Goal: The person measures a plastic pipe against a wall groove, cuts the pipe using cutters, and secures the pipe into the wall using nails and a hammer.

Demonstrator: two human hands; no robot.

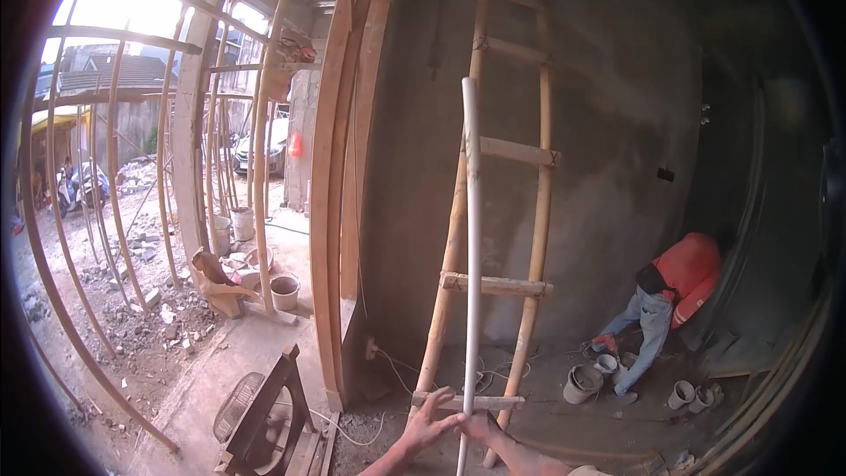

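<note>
A long white pipe (473,211) stands nearly upright in front of a bamboo ladder (542,211), which leans on the dark grey wall. At the lower middle, my left hand (429,423) is beside the pipe, fingers spread and thumb reaching toward it. My right hand (481,427) is at the pipe's lower part, its fingers bent round it. The two hands meet near the ladder's lowest visible rung (493,402). The pipe's lower end runs out of the frame.
A person in a red top (687,269) bends over at the right, near several buckets (582,383). A fan (256,423) in a wooden frame stands lower left, with a cable nearby. Wooden door posts (339,185) and bamboo poles rise at the left, beside rubble (167,317).
</note>
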